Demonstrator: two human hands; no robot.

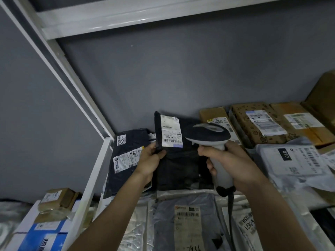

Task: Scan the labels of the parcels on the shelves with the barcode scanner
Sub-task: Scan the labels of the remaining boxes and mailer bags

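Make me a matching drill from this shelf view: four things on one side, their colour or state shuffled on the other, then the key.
1. barcode scanner
2. black parcel
3. patterned box
4. grey mailer

A. brown cardboard, lying at the back
B. gripped by the right hand
C. lying at the right, marked 010
D. pinched at its edge by the left hand

Pairs: 1-B, 2-D, 3-A, 4-C

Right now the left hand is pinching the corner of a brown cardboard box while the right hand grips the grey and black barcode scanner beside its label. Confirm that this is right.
Not quite. The left hand is pinching the corner of a black plastic mailer bag, not a brown cardboard box. The head view shows it. The rest stands: the right hand grips the grey and black barcode scanner beside the white label.
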